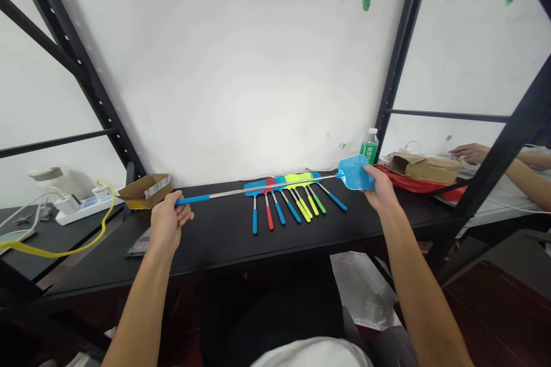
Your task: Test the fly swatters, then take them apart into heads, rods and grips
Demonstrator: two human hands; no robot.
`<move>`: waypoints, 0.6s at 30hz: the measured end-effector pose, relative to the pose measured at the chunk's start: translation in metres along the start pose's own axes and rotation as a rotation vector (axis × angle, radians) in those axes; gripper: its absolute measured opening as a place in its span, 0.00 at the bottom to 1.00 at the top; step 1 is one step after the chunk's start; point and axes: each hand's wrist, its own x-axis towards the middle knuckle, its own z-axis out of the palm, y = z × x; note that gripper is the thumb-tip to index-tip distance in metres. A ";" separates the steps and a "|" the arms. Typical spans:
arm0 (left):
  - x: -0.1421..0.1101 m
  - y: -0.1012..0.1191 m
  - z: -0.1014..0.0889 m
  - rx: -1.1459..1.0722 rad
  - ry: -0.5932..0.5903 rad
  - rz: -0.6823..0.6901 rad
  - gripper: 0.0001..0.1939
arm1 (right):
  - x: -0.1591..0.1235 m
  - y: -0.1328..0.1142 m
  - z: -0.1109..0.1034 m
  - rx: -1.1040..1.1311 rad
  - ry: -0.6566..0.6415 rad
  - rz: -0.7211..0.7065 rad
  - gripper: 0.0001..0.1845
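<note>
I hold a blue fly swatter stretched out across the black table, its metal telescopic rod fully extended. My left hand is closed round the blue handle grip at the left end. My right hand pinches the blue mesh head at the right end. Under the rod, a row of several collapsed swatters with blue, red, yellow and green handles lies on the table.
A small open cardboard box sits left of my left hand. A green-labelled bottle stands by the black rack post. Another person's hand rests near a cardboard box on red bags. A power strip and yellow cable lie far left.
</note>
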 end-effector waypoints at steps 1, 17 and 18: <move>0.000 -0.001 0.000 -0.007 -0.014 -0.014 0.22 | 0.000 0.000 -0.002 -0.031 -0.045 0.019 0.13; 0.006 -0.014 -0.010 -0.049 -0.120 -0.099 0.22 | -0.005 0.027 0.004 -0.194 -0.269 0.052 0.24; 0.005 -0.016 -0.007 -0.041 -0.121 -0.099 0.22 | -0.007 0.030 0.008 -0.196 -0.278 0.048 0.24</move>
